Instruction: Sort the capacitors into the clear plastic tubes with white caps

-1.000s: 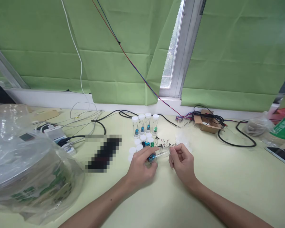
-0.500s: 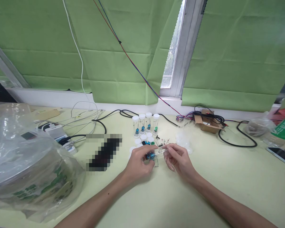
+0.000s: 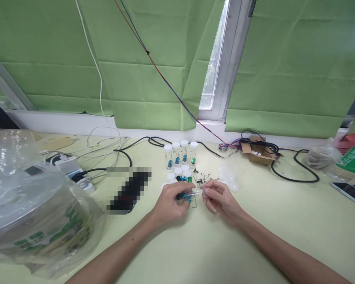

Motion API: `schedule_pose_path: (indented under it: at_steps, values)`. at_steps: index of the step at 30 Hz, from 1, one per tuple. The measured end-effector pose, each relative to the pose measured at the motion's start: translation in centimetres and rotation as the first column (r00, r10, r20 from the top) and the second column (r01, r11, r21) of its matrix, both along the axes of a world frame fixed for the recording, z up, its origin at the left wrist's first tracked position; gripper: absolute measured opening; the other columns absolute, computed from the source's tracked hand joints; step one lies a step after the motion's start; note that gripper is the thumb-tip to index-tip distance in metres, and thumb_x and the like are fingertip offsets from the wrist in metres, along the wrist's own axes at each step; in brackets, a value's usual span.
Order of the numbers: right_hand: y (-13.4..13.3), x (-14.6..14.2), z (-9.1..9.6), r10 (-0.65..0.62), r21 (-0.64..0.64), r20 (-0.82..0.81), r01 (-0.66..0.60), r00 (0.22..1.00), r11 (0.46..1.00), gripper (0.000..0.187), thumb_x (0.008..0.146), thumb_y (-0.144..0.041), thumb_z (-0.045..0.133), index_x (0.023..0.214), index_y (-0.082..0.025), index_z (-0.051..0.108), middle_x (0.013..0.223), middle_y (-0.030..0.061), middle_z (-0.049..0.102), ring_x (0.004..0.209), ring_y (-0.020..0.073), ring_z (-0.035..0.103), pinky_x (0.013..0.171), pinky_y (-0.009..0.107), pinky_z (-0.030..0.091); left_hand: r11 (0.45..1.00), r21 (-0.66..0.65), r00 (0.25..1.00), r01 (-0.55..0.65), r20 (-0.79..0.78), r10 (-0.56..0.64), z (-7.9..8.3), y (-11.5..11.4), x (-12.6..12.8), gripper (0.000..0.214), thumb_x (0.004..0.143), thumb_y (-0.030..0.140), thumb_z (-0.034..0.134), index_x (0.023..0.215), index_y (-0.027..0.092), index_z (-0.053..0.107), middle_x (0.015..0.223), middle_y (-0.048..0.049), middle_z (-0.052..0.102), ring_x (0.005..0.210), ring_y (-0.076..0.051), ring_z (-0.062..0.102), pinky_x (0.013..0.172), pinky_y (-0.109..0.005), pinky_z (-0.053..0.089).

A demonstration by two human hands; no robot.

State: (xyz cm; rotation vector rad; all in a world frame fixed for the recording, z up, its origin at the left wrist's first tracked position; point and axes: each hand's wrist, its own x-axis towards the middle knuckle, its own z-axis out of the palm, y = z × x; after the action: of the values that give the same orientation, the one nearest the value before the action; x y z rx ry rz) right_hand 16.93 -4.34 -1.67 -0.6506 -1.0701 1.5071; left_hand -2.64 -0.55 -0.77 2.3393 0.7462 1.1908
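My left hand [image 3: 171,200] curls its thumb and fingers around a clear plastic tube [image 3: 194,193], lying nearly level just above the table. At the tube's right end, my right hand [image 3: 220,198] is closed in a pinch; its fingertips hide what exactly they grip. Blue and black parts show beside the left fingers, though I cannot tell whether they are inside the tube or behind it. Beyond the hands stand several clear tubes with white caps [image 3: 176,145], with blue or green pieces inside. Closer lie white-capped tubes [image 3: 177,171] and small thin metal pieces [image 3: 206,177].
Translucent white pieces [image 3: 229,177] lie right of the metal parts. A large bagged tub [image 3: 41,213] and a power strip [image 3: 73,169] occupy the left. Farther right are a cardboard box [image 3: 258,156] with black cables, a green-labelled bottle [image 3: 352,159] and a phone [image 3: 350,194].
My right fingertips have come down and slightly left, to the end of the tube. The tube now lies more level between the hands. My left hand keeps its grip.
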Motion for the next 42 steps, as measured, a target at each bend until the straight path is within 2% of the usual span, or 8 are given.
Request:
schedule_pose_path:
  at_steps: [9, 18, 21, 25, 27, 29, 35, 42]
  values:
    - [0.0, -0.1, 0.1, -0.050, -0.013, 0.041, 0.050, 0.998, 0.999, 0.023, 0.078, -0.034, 0.075, 0.078, -0.016, 0.061, 0.057, -0.0016, 0.065, 0.029, 0.0027, 0.041, 0.030, 0.015, 0.027, 1.000, -0.007, 0.999, -0.005, -0.035, 0.005, 0.3, -0.1, 0.1, 0.051, 0.062, 0.000, 0.052, 0.106, 0.020, 0.069, 0.086, -0.0032, 0.071, 0.074, -0.017, 0.064, 0.070, -0.029, 0.051]
    - [0.2, -0.4, 0.0, -0.281, 0.071, 0.106, 0.275, 0.954, 0.959, 0.031, 0.086, -0.047, 0.065, 0.081, -0.016, 0.061, 0.061, -0.0030, 0.058, 0.034, 0.0048, 0.044, 0.031, 0.017, 0.031, 0.990, -0.110, 0.995, -0.092, 0.035, 0.097, 0.6, -0.4, 0.9, 0.048, 0.062, 0.001, 0.053, 0.103, 0.020, 0.068, 0.082, -0.0007, 0.069, 0.072, -0.016, 0.063, 0.070, -0.028, 0.051]
    - [0.0, -0.4, 0.0, -0.430, 0.176, 0.219, 0.398, 0.876, 0.900, 0.031, 0.090, -0.047, 0.059, 0.081, -0.017, 0.060, 0.060, -0.0033, 0.054, 0.036, 0.0065, 0.045, 0.033, 0.020, 0.033, 0.974, -0.215, 0.990, -0.070, 0.102, 0.093, 0.8, -0.4, 0.9, 0.048, 0.064, 0.002, 0.056, 0.108, 0.020, 0.065, 0.087, -0.0020, 0.069, 0.080, -0.017, 0.065, 0.076, -0.029, 0.052]
    - [-0.3, -0.2, 0.4, -0.633, 0.426, 0.385, 0.478, 0.672, 0.768, 0.025, 0.094, -0.039, 0.054, 0.080, -0.019, 0.059, 0.063, -0.0014, 0.054, 0.045, 0.0097, 0.048, 0.043, 0.024, 0.039, 0.914, -0.405, 0.949, 0.022, 0.296, 0.109, 1.6, -0.3, 1.1, 0.043, 0.071, 0.010, 0.062, 0.112, 0.020, 0.057, 0.090, -0.0034, 0.065, 0.084, -0.018, 0.065, 0.077, -0.030, 0.053]
    - [-0.4, -0.1, 0.4, -0.710, 0.578, 0.434, 0.434, 0.554, 0.691, 0.020, 0.094, -0.034, 0.054, 0.080, -0.020, 0.059, 0.064, 0.0002, 0.056, 0.053, 0.0126, 0.050, 0.050, 0.026, 0.043, 0.856, -0.510, 0.907, 0.083, 0.394, 0.146, 2.1, -0.3, 1.2, 0.039, 0.074, 0.016, 0.063, 0.111, 0.020, 0.051, 0.087, -0.0019, 0.062, 0.072, -0.015, 0.064, 0.065, -0.027, 0.053]
    - [-0.4, 0.0, 0.2, -0.737, 0.689, 0.483, 0.314, 0.473, 0.653, 0.014, 0.093, -0.028, 0.054, 0.083, -0.020, 0.061, 0.069, 0.0021, 0.060, 0.058, 0.0147, 0.052, 0.055, 0.029, 0.044, 0.802, -0.583, 0.870, 0.129, 0.455, 0.191, 2.4, -0.3, 1.3, 0.036, 0.076, 0.020, 0.064, 0.108, 0.021, 0.048, 0.084, -0.0002, 0.060, 0.059, -0.012, 0.059, 0.053, -0.024, 0.049]
    - [-0.9, -0.3, -0.4, -0.602, 0.681, 0.710, -0.140, 0.365, 0.719, 0.007, 0.089, -0.020, 0.059, 0.094, -0.019, 0.064, 0.088, 0.0080, 0.062, 0.082, 0.0217, 0.058, 0.074, 0.036, 0.048, 0.769, -0.623, 0.847, 0.141, 0.478, 0.232, 2.2, -0.2, 1.5, 0.034, 0.075, 0.023, 0.066, 0.102, 0.022, 0.046, 0.081, 0.0026, 0.057, 0.052, -0.008, 0.054, 0.046, -0.021, 0.043]
    - [-1.0, -0.5, -0.6, -0.554, 0.625, 0.779, -0.295, 0.293, 0.723, 0.010, 0.092, -0.014, 0.054, 0.090, -0.019, 0.061, 0.092, 0.0073, 0.059, 0.084, 0.0204, 0.056, 0.075, 0.035, 0.046, 0.777, -0.615, 0.865, 0.138, 0.457, 0.208, 1.8, -0.3, 1.7, 0.035, 0.074, 0.020, 0.065, 0.105, 0.023, 0.047, 0.080, 0.0037, 0.056, 0.054, -0.008, 0.054, 0.047, -0.020, 0.043]
